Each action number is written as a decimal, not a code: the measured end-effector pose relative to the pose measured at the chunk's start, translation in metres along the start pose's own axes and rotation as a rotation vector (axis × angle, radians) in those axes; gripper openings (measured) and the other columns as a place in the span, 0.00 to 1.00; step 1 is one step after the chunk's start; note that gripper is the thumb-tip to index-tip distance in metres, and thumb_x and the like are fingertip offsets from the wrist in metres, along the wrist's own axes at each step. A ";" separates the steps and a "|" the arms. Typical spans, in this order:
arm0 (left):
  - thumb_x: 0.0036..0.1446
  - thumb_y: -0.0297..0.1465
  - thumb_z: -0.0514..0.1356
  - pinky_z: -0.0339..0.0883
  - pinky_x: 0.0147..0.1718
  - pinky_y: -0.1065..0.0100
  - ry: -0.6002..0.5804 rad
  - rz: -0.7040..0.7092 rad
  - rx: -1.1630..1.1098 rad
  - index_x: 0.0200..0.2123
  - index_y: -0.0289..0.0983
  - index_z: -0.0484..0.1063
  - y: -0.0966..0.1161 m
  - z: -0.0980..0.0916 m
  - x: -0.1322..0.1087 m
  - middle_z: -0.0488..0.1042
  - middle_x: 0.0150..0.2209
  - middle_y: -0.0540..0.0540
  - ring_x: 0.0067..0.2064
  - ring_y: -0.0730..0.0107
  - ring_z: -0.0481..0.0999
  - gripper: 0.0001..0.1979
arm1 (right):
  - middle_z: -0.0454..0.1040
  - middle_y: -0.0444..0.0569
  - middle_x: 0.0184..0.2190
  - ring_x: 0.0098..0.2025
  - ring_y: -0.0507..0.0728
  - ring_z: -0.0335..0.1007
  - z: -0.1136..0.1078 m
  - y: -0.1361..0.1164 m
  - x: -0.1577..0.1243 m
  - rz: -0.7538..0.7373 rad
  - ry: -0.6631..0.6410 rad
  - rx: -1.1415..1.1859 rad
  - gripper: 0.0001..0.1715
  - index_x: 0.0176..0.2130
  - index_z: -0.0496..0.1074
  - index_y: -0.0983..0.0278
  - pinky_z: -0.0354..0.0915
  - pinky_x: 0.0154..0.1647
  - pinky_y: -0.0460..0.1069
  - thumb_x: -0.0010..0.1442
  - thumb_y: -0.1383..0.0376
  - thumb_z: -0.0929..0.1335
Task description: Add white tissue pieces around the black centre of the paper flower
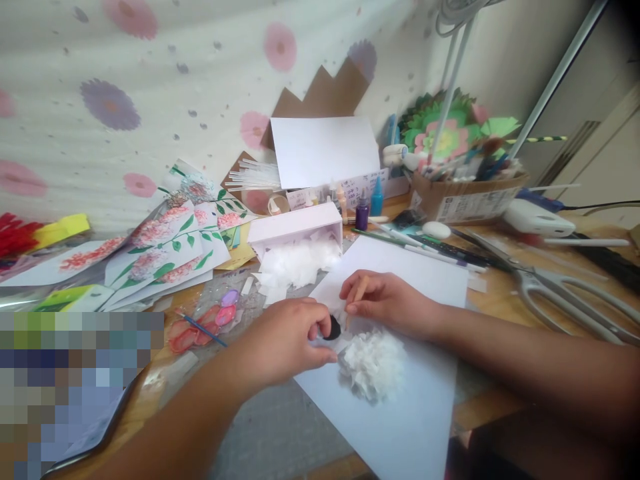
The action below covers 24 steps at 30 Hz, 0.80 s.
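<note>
- A cluttered craft table (pixel 500 293) is seen, backed by a flower-print cloth (pixel 125 87); painted flower cards (pixel 170 247) lie well to the left of the white sheet (pixel 400 413).
- On that sheet, a fluffy cluster of white paper bits (pixel 375 363) is being built up.
- The left hand (pixel 285 340) is closed at the cluster's upper-left edge, fingers pinched on a small dark object (pixel 333 328).
- The right hand (pixel 385 303) is held just above the cluster, fingers pressed together around a thin stick (pixel 356 300), tip down.
- Judged step: bits being pressed on.
- More bits (pixel 300 260) spill from the white box (pixel 295 230) beyond the sheet; next, a careful placement at the cluster's bare edge would be called for.
- Scissors (pixel 560 293) rest right of the sheet.
</note>
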<state>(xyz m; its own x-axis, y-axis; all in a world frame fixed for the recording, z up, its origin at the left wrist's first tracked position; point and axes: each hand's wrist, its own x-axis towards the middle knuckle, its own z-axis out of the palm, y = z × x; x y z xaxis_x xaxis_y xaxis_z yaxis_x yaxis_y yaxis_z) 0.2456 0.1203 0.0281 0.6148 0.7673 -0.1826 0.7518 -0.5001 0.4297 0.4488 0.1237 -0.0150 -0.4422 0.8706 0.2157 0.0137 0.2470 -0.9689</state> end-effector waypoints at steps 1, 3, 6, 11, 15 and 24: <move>0.41 0.37 0.64 0.56 0.27 0.72 0.003 0.016 0.018 0.28 0.41 0.69 0.001 0.001 0.000 0.68 0.29 0.54 0.29 0.73 0.66 0.09 | 0.66 0.48 0.34 0.35 0.50 0.65 0.000 0.000 0.000 0.002 0.009 -0.016 0.08 0.23 0.69 0.69 0.62 0.38 0.45 0.52 0.68 0.69; 0.42 0.34 0.63 0.56 0.29 0.72 -0.001 0.048 0.024 0.27 0.41 0.69 0.004 0.003 -0.001 0.67 0.29 0.54 0.30 0.74 0.66 0.07 | 0.66 0.47 0.34 0.36 0.50 0.65 0.000 0.001 0.000 0.008 0.025 -0.038 0.09 0.23 0.69 0.69 0.62 0.38 0.46 0.52 0.68 0.69; 0.47 0.29 0.58 0.57 0.29 0.72 -0.001 0.083 -0.010 0.24 0.40 0.69 0.008 0.007 -0.002 0.66 0.29 0.53 0.30 0.75 0.66 0.01 | 0.67 0.47 0.33 0.36 0.50 0.65 0.000 0.001 0.001 0.014 0.043 -0.045 0.09 0.22 0.69 0.68 0.61 0.39 0.46 0.52 0.68 0.69; 0.49 0.29 0.56 0.58 0.32 0.72 0.049 0.060 -0.192 0.25 0.39 0.69 0.007 0.000 -0.002 0.67 0.32 0.52 0.33 0.73 0.66 0.03 | 0.67 0.47 0.33 0.35 0.50 0.65 0.000 0.002 0.001 0.020 0.051 -0.051 0.09 0.22 0.68 0.68 0.62 0.39 0.46 0.51 0.68 0.69; 0.52 0.34 0.55 0.55 0.25 0.74 -0.053 -0.042 -0.460 0.28 0.39 0.67 0.004 -0.008 -0.002 0.65 0.26 0.54 0.27 0.76 0.63 0.05 | 0.67 0.47 0.33 0.36 0.51 0.66 0.000 0.003 0.002 0.021 0.061 -0.052 0.08 0.22 0.68 0.68 0.62 0.39 0.46 0.51 0.68 0.69; 0.51 0.34 0.55 0.52 0.22 0.73 -0.043 -0.181 -0.374 0.26 0.38 0.66 -0.002 0.008 0.009 0.66 0.23 0.54 0.25 0.75 0.62 0.07 | 0.67 0.47 0.33 0.36 0.51 0.66 -0.001 0.003 0.003 0.028 0.057 -0.060 0.09 0.22 0.68 0.68 0.62 0.39 0.46 0.51 0.67 0.69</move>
<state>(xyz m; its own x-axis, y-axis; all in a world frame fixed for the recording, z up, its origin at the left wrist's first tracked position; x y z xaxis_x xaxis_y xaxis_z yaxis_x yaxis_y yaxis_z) 0.2514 0.1253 0.0180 0.4961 0.8081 -0.3175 0.7147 -0.1725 0.6778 0.4481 0.1271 -0.0174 -0.3888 0.9000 0.1971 0.0794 0.2459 -0.9660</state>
